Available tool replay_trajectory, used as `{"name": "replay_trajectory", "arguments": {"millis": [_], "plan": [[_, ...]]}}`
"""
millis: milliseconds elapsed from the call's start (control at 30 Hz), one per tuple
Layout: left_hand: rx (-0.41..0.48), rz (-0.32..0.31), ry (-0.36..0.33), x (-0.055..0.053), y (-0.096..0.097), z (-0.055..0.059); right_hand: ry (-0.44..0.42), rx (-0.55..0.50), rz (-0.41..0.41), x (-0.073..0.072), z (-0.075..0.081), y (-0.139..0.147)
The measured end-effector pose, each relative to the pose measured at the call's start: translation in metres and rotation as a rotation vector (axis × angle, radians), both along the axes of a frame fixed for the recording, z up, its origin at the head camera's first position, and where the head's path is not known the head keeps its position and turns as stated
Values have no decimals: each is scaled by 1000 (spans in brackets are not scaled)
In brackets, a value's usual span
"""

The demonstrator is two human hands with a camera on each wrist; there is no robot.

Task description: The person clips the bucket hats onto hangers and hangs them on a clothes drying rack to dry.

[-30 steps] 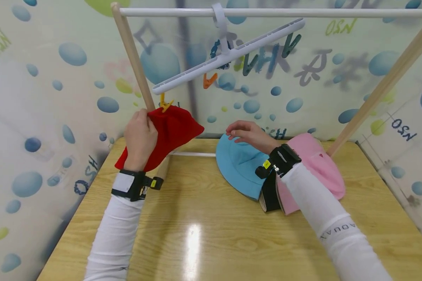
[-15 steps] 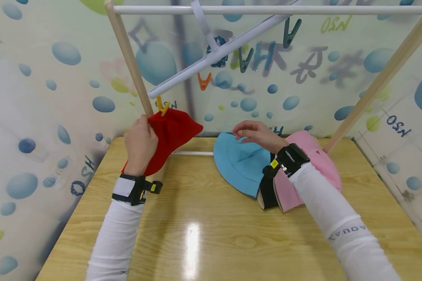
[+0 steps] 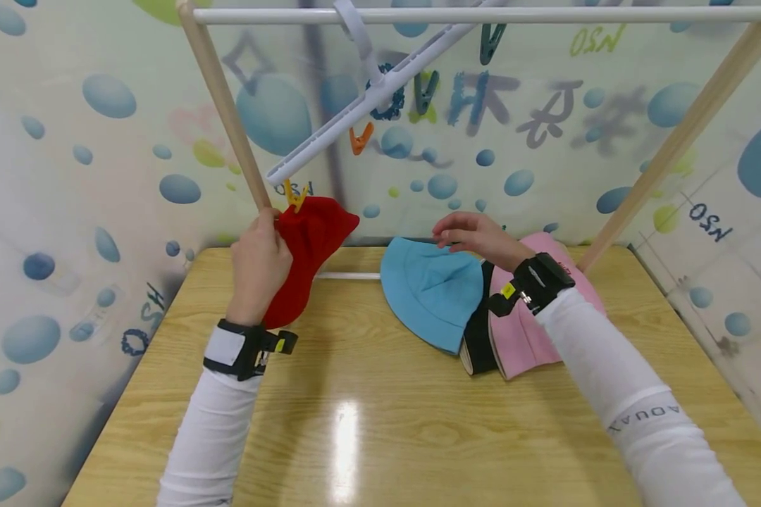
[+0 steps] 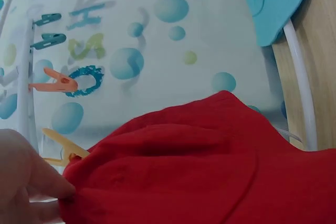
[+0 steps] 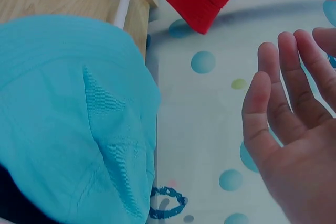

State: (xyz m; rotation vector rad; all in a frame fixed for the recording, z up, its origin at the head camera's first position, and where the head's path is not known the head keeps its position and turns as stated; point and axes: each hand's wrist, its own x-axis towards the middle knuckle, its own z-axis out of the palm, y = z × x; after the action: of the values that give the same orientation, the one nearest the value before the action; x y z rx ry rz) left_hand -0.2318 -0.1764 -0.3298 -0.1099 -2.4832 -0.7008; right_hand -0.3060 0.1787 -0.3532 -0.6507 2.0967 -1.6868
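Note:
My left hand (image 3: 260,264) pinches the edge of a red hat (image 3: 313,236). Just beside those fingers, a yellow clothespin (image 3: 296,199) bites the hat's top; it hangs from the low end of a white clip hanger (image 3: 380,88). The hanger slants steeply on the rack's rail. In the left wrist view, thumb and fingertips grip the red cloth (image 4: 173,171) close to the yellow clothespin (image 4: 67,148). My right hand (image 3: 478,236) hovers above a light blue bucket hat (image 3: 428,289), fingers loosely bent and holding nothing. The right wrist view shows its fingers (image 5: 294,93) apart from the blue hat (image 5: 79,119).
An orange clothespin (image 3: 360,139) and two dark green clothespins (image 3: 425,92) dangle from the hanger. A white rail (image 3: 577,14) on wooden posts (image 3: 678,134) spans the back. Black (image 3: 478,345) and pink (image 3: 520,345) hats lie beside the blue one on the wooden table (image 3: 380,436).
The hanger's slant has grown steeper, its left end lower. The red hat has turned and narrowed in view, still held by my left hand. My right hand has shifted slightly right, still holding nothing.

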Motion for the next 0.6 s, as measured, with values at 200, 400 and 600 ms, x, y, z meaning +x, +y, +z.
{"name": "replay_trajectory", "arguments": {"millis": [200, 400, 600], "plan": [[-6, -15, 99, 6, 8, 4, 13, 22, -14, 0, -1, 10], [-9, -25, 181, 14, 16, 8, 31, 37, -11, 0, -3, 18], [-15, -40, 194, 26, 29, 17, 37, 34, -24, 0, -2, 22]]}}
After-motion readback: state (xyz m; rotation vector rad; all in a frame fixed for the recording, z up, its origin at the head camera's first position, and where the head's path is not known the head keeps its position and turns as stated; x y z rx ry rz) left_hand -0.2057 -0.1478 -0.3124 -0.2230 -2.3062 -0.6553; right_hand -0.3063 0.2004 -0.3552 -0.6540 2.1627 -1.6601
